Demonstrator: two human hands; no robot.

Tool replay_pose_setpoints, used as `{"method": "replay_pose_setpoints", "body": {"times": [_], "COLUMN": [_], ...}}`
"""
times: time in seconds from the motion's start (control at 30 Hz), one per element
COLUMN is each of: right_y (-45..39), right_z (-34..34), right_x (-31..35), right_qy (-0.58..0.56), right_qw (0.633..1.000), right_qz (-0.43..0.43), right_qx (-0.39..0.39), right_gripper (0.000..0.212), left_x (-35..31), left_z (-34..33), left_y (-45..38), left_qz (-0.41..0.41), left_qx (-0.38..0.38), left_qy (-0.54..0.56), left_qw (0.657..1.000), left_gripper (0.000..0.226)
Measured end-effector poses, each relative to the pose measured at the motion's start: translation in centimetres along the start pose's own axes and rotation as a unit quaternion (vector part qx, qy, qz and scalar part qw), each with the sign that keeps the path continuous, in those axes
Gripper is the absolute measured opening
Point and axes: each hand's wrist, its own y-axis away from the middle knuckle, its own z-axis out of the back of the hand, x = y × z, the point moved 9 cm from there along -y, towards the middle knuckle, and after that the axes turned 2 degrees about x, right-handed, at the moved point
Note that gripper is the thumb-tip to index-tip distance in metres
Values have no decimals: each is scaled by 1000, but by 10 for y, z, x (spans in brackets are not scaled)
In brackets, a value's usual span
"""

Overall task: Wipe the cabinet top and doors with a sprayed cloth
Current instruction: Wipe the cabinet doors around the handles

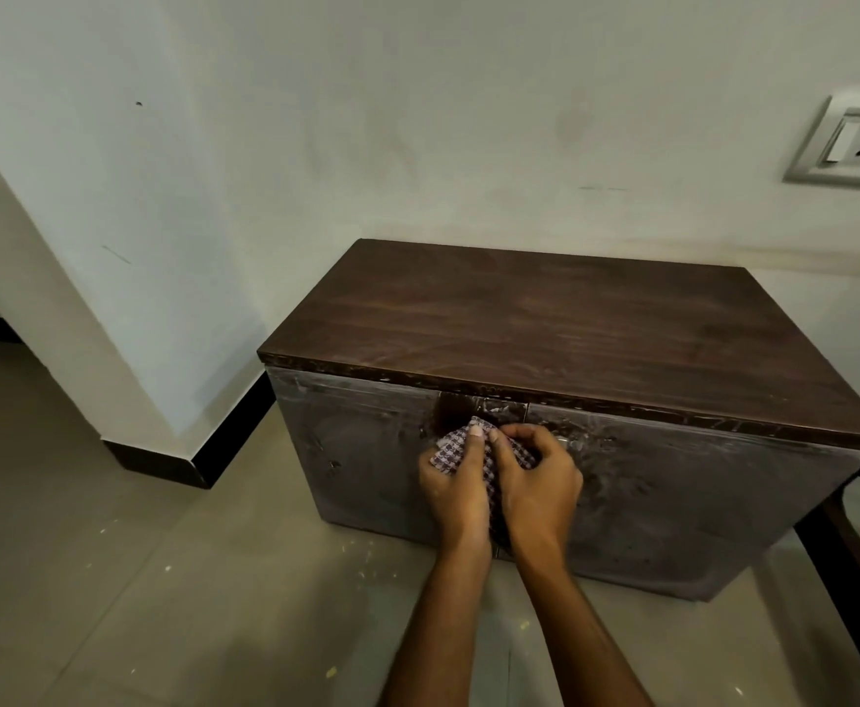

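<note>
A beige tiled floor [111, 528] speckled with pale flecks lies at left, under a white wall [315, 119]. One low cabinet with a dark brown wood-grain top [545, 324] stands against that wall, its two plastic-filmed grey doors [356, 451] closed. At the door seam, the left hand [456, 484] and right hand [537, 482] both curl round one bunched purple-and-white checked cloth [450, 449], touching the doors. One grey wall socket [848, 142] sits at far right.
</note>
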Motion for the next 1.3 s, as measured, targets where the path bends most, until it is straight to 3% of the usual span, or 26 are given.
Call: {"method": "replay_pose_setpoints", "body": {"times": [0.27, 0.5, 0.7, 0.87, 1.3], "right_y": [17, 22, 19, 7, 5], "right_z": [-6, -15, -14, -19, -17], "right_x": [-19, -51, -54, -65, -76], "right_qy": [12, 36, 48, 85, 127], "right_qw": [999, 994, 997, 993, 986], "right_qz": [31, -36, -33, -62, -88], "right_qx": [22, 99, 59, 61, 63], "right_gripper": [13, 19, 9, 18, 23], "left_x": [26, 46, 50, 60, 71], "left_z": [17, 31, 26, 22, 33], "left_y": [-3, -7, -11, -18, -25], "left_qz": [21, 57, 52, 85, 123], "left_qx": [27, -12, -4, 28, 21], "left_qy": [-6, -22, -63, -122, -135], "left_qw": [999, 998, 997, 989, 983], "left_gripper": [44, 39, 37, 39, 44]}}
